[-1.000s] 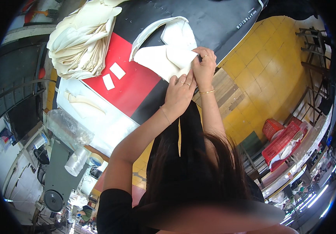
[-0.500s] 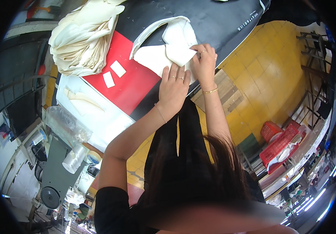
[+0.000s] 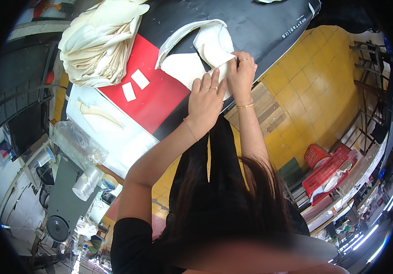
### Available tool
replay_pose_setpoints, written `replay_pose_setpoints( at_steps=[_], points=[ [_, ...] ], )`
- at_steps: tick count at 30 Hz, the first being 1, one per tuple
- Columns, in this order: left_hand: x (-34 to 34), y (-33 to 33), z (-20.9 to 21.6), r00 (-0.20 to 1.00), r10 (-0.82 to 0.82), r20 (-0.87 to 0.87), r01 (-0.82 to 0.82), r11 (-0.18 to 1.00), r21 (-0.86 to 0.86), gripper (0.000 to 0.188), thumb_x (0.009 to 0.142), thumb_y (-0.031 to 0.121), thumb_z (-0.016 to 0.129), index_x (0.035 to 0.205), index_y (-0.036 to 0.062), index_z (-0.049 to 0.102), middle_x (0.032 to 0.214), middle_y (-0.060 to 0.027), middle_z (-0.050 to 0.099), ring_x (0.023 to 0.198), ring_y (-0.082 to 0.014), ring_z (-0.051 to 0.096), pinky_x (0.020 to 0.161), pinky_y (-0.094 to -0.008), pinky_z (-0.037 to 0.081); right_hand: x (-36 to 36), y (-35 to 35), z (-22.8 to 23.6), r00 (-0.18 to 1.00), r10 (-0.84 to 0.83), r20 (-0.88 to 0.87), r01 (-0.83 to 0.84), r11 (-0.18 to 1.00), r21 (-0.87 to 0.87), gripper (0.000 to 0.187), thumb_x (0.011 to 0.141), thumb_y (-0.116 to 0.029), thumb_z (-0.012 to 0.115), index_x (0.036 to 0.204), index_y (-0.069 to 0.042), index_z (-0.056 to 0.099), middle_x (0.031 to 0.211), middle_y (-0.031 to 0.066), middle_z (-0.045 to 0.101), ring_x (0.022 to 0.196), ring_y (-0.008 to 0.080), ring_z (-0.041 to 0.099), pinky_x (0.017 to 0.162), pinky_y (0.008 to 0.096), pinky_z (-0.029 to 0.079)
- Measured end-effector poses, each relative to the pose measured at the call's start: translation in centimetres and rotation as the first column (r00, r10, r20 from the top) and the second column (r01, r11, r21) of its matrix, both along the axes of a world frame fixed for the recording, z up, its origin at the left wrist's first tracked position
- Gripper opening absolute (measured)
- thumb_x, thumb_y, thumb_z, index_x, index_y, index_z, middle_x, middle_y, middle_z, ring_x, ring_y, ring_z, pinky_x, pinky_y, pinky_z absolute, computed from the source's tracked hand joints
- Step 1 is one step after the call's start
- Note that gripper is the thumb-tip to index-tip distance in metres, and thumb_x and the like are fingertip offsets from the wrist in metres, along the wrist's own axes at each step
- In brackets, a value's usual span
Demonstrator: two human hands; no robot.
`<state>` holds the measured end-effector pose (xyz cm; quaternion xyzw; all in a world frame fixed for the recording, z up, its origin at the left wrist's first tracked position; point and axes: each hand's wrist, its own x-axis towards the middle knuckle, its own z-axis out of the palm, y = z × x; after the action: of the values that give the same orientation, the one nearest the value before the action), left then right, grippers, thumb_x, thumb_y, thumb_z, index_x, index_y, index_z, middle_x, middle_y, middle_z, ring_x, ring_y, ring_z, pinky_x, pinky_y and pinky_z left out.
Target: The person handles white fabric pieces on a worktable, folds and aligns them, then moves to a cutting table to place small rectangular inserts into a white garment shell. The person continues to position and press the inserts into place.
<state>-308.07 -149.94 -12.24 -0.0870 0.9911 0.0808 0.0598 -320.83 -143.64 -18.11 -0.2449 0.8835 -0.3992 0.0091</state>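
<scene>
A white, curved piece of sheet material (image 3: 183,68) lies on the black part of the table, its long, thick-edged band arching round toward the far side. My right hand (image 3: 243,78) is closed at its right side, thumb and fingers pinching the corner of a raised flap (image 3: 213,54). Flat on the near part of the same white piece rests my left hand (image 3: 205,102), fingers stretched out and slightly apart. The underside of the piece beneath my left fingers is hidden.
A thick stack of cream-coloured cut pieces (image 3: 98,50) stands at the far left. Two small white rectangles (image 3: 135,86) lie on a red sheet (image 3: 160,102). Plastic wrap (image 3: 75,141) and a clear roll (image 3: 87,183) are at left. Red baskets (image 3: 326,176) stand at right.
The flap at my right fingers has turned further up and narrowed in view. My left fingers have shifted a little on the white piece.
</scene>
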Motion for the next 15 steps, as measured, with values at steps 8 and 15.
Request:
replay_pose_setpoints(
  at_steps=[8, 15],
  points=[
    [-0.9, 0.2, -0.1, 0.997, -0.027, 0.067, 0.035, 0.993, -0.112, 0.071, 0.076, 0.028, 0.076, 0.138, 0.004, 0.051, 0.144, -0.0169, 0.049, 0.115, -0.0263, 0.05, 0.095, -0.0399, 0.036, 0.1, -0.6, -0.2, 0.998, -0.036, -0.054, 0.04, 0.997, 0.07, 0.01, 0.087, -0.014, 0.065, 0.093, -0.006, 0.065, 0.094, 0.0106, 0.058, 0.092, 0.0287, 0.055, 0.083, 0.0406, 0.037],
    [-1.5, 0.0, 0.1, 0.998, -0.027, 0.058, 0.035, 0.99, -0.138, 0.076, 0.073, 0.031, 0.078, 0.137, 0.0016, 0.05, 0.144, -0.0166, 0.05, 0.112, -0.0254, 0.051, 0.092, -0.038, 0.037, -0.2, -1.1, 0.1, 0.998, -0.047, -0.041, 0.051, 0.991, 0.121, 0.013, 0.088, -0.017, 0.066, 0.092, -0.005, 0.063, 0.093, 0.0111, 0.058, 0.092, 0.0302, 0.055, 0.082, 0.0421, 0.038]
  ],
)
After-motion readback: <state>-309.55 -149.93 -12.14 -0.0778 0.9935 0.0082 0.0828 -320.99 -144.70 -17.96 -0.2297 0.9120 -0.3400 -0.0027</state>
